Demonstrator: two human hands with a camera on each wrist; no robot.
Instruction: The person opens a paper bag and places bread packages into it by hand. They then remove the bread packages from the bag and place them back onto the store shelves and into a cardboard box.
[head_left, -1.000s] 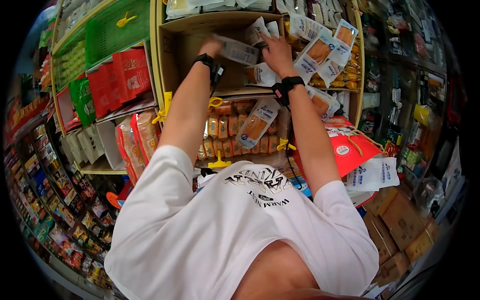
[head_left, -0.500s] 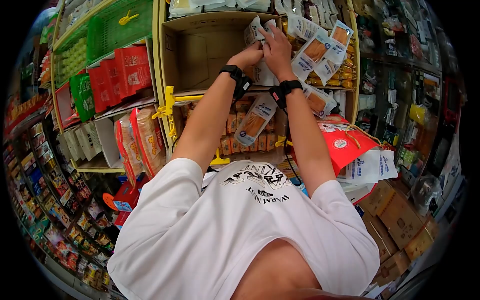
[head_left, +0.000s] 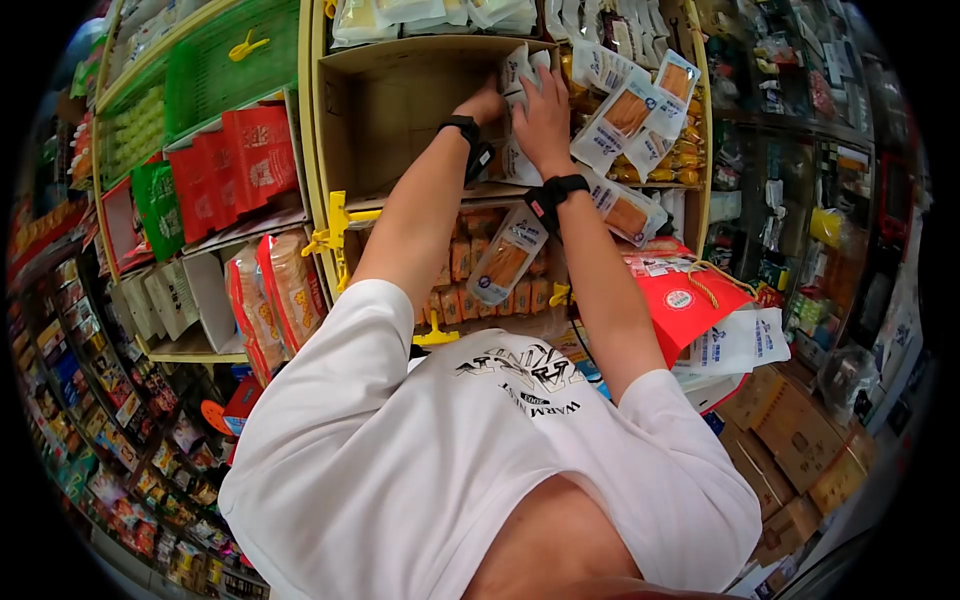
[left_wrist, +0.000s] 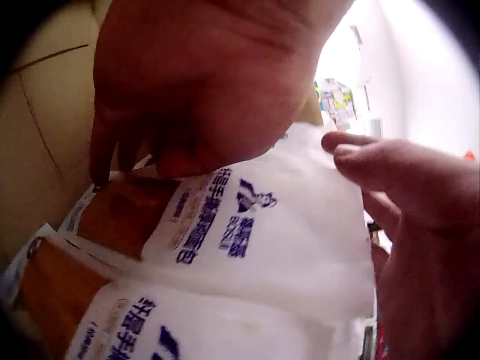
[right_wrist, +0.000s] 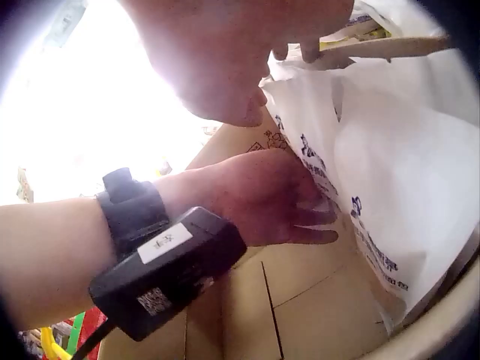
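Inside an open cardboard box (head_left: 395, 110), white bread packets (head_left: 515, 68) with blue print stand in a row along the right side. My left hand (head_left: 485, 104) is in the box and presses against the left face of the nearest bread packet (left_wrist: 300, 217). Its fingers lie nearly straight along that packet in the right wrist view. Over the tops of the row rests my right hand (head_left: 543, 125), fingers extended, thumb (left_wrist: 349, 154) at the packet's upper edge. Brown bread shows through the packets' clear windows in the left wrist view.
More bread packets (head_left: 625, 112) lie heaped right of the box over yellow-wrapped goods. One packet (head_left: 508, 255) leans below the box, before small orange packs. Yellow clips (head_left: 335, 235) stick out at the shelf's front edge. A red bag (head_left: 690, 300) stands at the right.
A second ago the left hand carried a blurred packet across the box. It then reached the row beside the right hand, and now it sits slightly lower, against the packets.
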